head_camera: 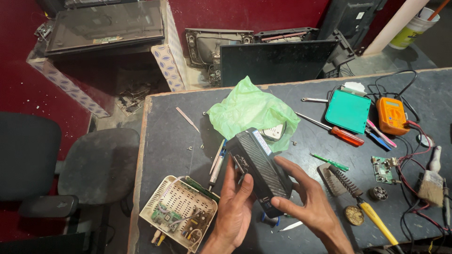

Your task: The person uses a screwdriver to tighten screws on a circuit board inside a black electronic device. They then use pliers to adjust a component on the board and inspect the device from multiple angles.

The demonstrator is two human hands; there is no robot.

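Both my hands hold a black ribbed box-shaped device (262, 162) tilted above the dark table (169, 122). My left hand (234, 207) cups its near-left side, fingers spread along the edge. My right hand (308, 202) grips its lower right end with thumb and fingers. Just behind the device lies a crumpled green plastic bag (247, 110) with a small white part showing under it. To the lower left sits an opened white plastic case (181, 211) with a circuit board and wires inside.
On the right lie a teal box (348, 110), an orange multimeter (391, 115) with leads, a red-handled screwdriver (346, 136), a green screwdriver (332, 162), a small circuit board (383, 169), a soldering iron on its stand (348, 186) and a brush (431, 181). Black chair (70, 164) at left; old screens behind.
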